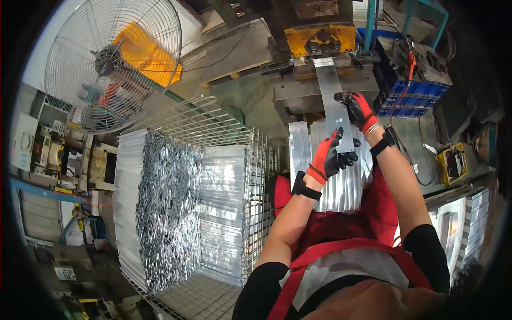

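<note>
A long flat metal strip [332,96] runs from the press machine [319,40] down toward me. My left hand [332,154], in a red and black glove, grips the strip's near end. My right hand [356,109], gloved the same, holds the strip's right edge a little farther up. Under both hands, on my lap over a red apron, lies a stack of similar shiny metal strips [341,181]. Both wrists wear black bands.
A wire mesh cage [213,176] at my left holds stacked metal sheets and a heap of small metal pieces [168,208]. A large caged fan [112,58] stands at the upper left. Blue crates [410,93] sit right of the press.
</note>
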Available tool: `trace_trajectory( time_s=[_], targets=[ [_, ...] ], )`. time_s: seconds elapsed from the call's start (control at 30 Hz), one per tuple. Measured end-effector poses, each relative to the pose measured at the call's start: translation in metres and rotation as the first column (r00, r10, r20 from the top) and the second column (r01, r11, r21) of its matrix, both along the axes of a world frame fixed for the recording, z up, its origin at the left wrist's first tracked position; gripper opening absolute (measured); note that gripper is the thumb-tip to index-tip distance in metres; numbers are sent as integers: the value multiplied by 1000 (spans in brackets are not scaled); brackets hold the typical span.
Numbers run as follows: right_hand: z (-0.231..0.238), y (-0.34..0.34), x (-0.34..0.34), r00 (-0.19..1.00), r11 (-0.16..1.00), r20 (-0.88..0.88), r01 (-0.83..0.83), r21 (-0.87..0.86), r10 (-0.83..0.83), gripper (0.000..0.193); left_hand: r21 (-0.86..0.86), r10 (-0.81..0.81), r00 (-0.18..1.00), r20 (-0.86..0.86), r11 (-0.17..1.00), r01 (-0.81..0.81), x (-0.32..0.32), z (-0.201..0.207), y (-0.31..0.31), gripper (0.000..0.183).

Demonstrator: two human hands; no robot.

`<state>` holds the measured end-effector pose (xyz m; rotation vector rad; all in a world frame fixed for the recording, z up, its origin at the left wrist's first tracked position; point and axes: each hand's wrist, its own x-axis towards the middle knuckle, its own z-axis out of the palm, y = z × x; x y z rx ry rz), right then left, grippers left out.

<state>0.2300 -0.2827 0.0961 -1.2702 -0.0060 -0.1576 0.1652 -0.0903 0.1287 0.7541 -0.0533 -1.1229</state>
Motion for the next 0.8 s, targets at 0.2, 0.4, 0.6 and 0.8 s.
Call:
trace_trajectory(
  time_s=[0.2,0.4,0.6,0.8],
  targets=[
    [8,9,-2,1000,998,28,-13,64,11,24,-72,-35,995,89,997,41,1,-6,7,61],
    [1,12,-33,936,911,314,259,-320,-156,19,0,60,987,147,998,-61,-20,0,22,48],
    [-10,54,-131,990,991,-138,23,130,-5,8,226,156,869,470,930,-289,-57,-39,69,23],
    [-34,66,-177,940,992,-326,-65,104,96,40,394,279,805,523,759,-519,-103,-48,95,11]
  ],
)
